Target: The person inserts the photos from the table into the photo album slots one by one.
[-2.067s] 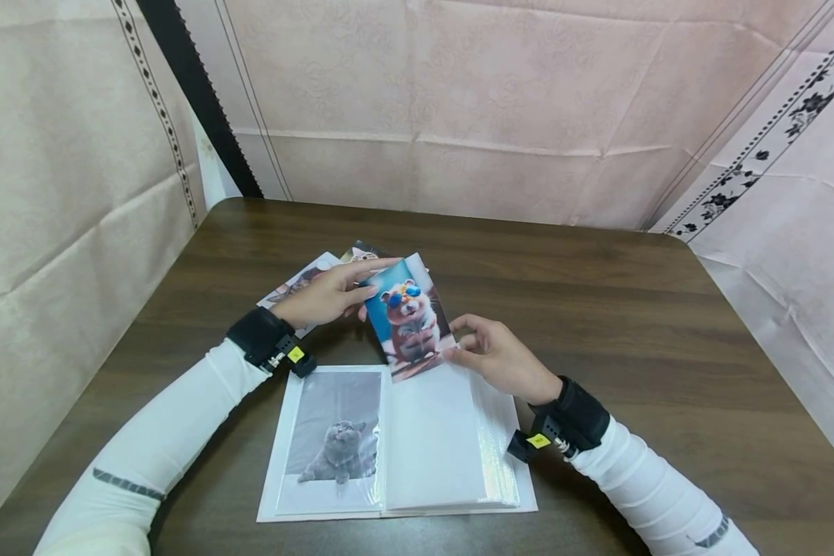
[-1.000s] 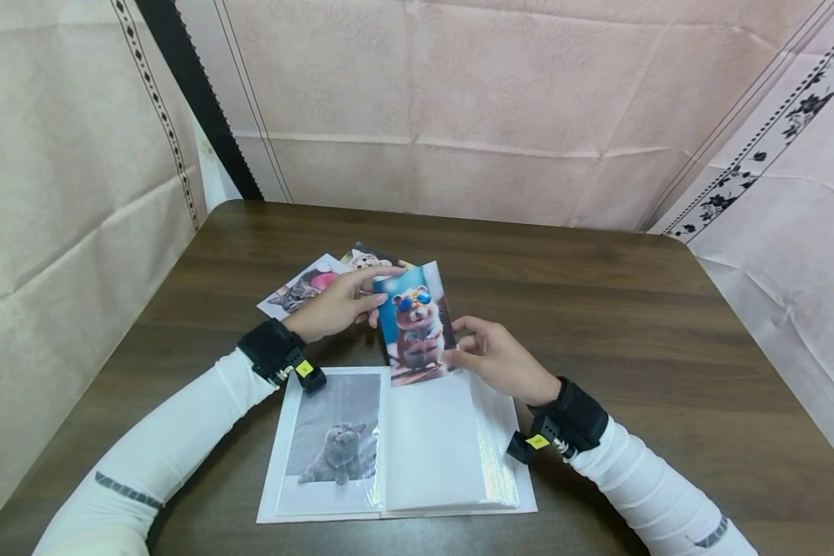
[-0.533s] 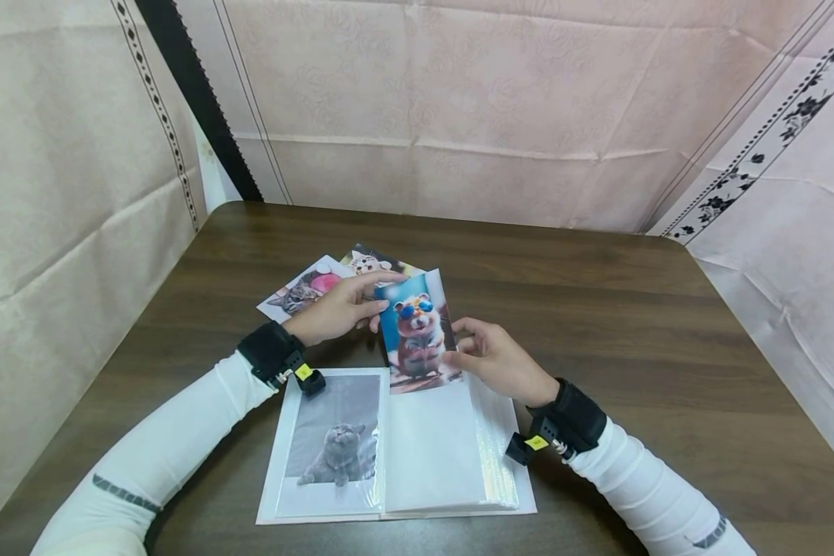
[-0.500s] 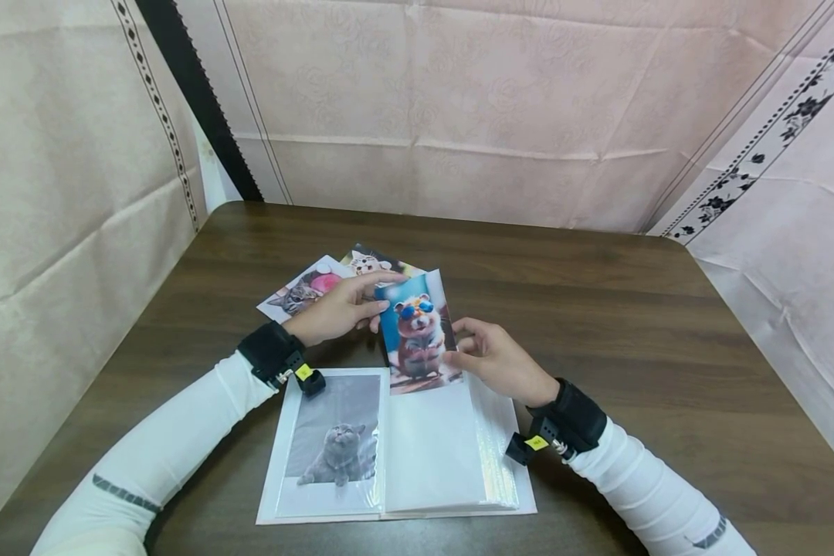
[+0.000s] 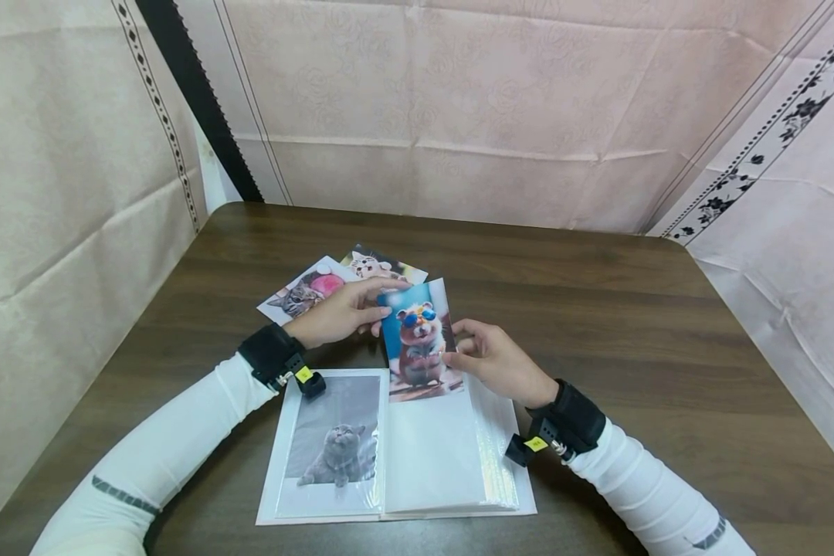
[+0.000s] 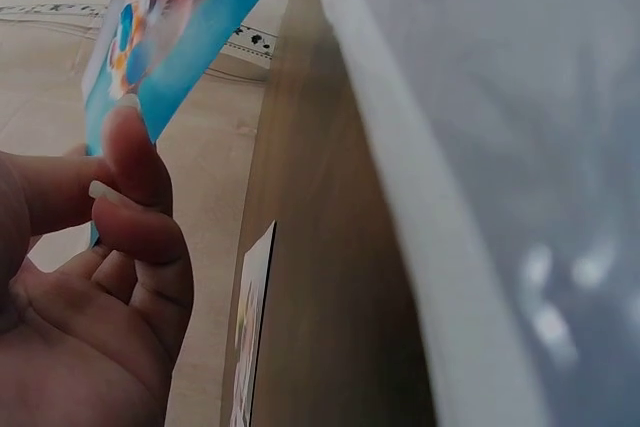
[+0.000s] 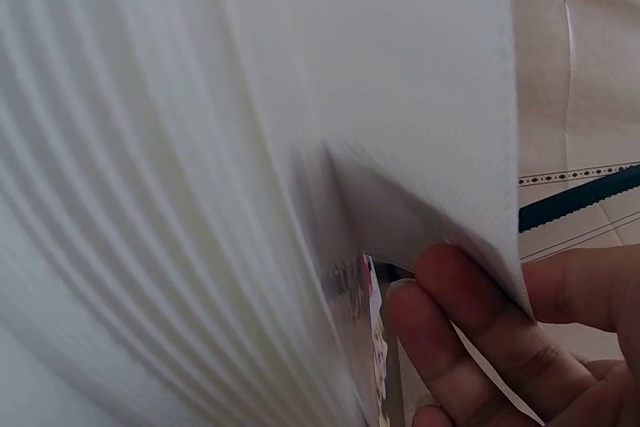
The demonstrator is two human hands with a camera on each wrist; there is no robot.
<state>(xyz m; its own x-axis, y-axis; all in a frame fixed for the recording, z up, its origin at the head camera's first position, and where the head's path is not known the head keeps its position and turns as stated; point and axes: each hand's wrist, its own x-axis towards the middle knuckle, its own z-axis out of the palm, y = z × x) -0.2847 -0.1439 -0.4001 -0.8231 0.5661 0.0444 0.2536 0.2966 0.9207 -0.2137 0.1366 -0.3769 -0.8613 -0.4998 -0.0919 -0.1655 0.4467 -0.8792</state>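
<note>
A white album (image 5: 269, 502) lies spread flat on a brown table (image 5: 632, 309); call its middle the middle of a clock, as seen from the person's head. The bear picture (image 5: 422, 344) is between twelve and one o'clock, a bit tipped; its bottom end is over the top of the right page (image 5: 431, 455), but it is hard to tell if that end is tucked in a pocket or just sits on top.

The left hand (image 5: 347, 309), near twelve o'clock, pinches the bear picture close to its top left corner; the right hand (image 5: 500, 359), at two o'clock, pinches the page's top corner and bends it up, just beside the bear picture's edge. A grey cat picture (image 5: 340, 448) is at nine o'clock under shiny plastic; a kitten picture (image 5: 292, 300) lies at eleven o'clock and a white cat picture (image 5: 375, 265) at twelve.

Some things could go wrong; the bear picture could swing or slip, because only one side is held; its bottom corners could catch and bend, if it goes down crooked; the page could crease or rip, if the right fingers tug too hard; it could flop back, if they let go too soon.
</note>
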